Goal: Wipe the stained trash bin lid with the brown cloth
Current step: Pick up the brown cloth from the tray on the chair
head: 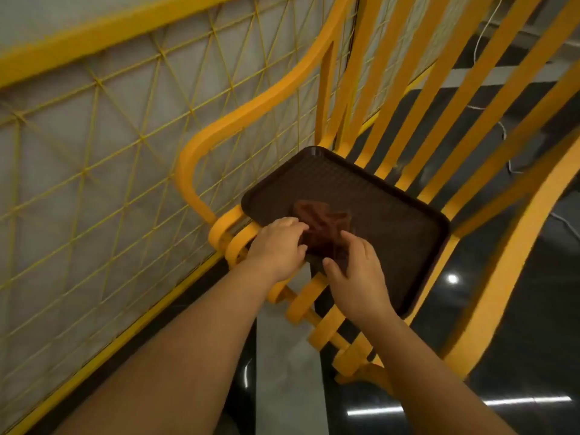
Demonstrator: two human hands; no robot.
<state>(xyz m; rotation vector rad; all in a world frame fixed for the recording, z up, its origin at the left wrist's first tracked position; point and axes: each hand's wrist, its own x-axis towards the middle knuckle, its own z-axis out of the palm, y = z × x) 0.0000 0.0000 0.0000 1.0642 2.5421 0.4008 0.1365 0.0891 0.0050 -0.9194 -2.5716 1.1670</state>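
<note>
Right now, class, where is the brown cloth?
In the head view the brown cloth lies crumpled on the dark tray, centre frame, between both hands' fingers.

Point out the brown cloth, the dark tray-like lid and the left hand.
brown cloth (323, 219): head view, crumpled middle.
dark lid (392, 215): head view, bare textured surface.
left hand (277, 246): head view, back of hand.

A yellow slatted chair (445, 127) stands beside a yellow wire-mesh fence (103, 127).

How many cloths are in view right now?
1: the brown cloth lies crumpled on the dark tray-like lid, with the left hand and right hand both on it. None others visible.
</note>
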